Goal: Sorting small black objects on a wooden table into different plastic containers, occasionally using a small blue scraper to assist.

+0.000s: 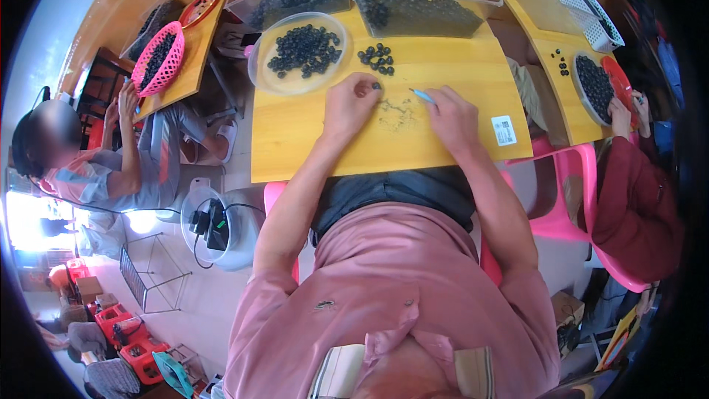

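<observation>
My left hand (348,109) is closed, pinching a small round black bead (376,86) between thumb and fingertips above the yellow table (295,140). To its right, my right hand (452,114) grips a slim tool with a light-blue handle (423,95); its thin tip points left toward the bead, apart from it. Dark shavings (397,114) are scattered on the wood between both hands. Just beyond my left hand lies a small loose group of black beads (377,59). A clear round tray (260,77) holding many more beads stands to the left of that group.
Two clear plastic bins (421,18) of black beads stand at the table's far edge. A white label (504,131) is stuck near the right edge. Co-workers sit at tables on both sides, with a pink basket (177,52) at left and a pink chair (565,192) at right.
</observation>
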A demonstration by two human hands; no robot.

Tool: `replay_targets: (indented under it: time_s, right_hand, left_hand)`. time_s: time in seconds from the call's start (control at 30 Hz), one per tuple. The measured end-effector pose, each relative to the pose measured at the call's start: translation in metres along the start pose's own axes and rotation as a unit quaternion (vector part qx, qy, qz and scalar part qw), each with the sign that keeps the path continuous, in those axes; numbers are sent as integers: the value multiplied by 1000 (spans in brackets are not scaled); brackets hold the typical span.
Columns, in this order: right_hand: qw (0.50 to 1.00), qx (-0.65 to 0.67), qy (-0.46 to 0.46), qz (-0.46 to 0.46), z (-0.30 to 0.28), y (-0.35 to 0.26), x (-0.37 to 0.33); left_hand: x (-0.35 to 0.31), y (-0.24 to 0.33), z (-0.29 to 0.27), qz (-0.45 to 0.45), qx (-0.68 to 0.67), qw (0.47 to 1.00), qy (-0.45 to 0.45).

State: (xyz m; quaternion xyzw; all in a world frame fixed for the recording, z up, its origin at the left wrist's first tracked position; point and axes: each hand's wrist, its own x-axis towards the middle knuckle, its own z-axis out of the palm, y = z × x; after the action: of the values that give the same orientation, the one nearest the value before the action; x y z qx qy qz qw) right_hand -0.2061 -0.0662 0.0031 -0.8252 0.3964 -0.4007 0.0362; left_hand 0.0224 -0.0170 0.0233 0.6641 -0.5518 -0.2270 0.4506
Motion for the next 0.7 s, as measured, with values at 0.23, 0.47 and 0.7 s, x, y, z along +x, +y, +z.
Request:
replay_targets:
  time_s: [0.23,0.47,0.7]
  right_hand:
    - [999,6,-31,0,0,-14,2]
    - [997,-1,-4,-72,-2,-22,1]
    - [996,-7,-12,-84,-3,-22,0]
  left_hand:
    - [-16,-8,14,-45,-206,977,-15]
    - [-20,-16,25,-31,-216,975,-25]
    - [-22,-11,27,-11,-249,968,-27]
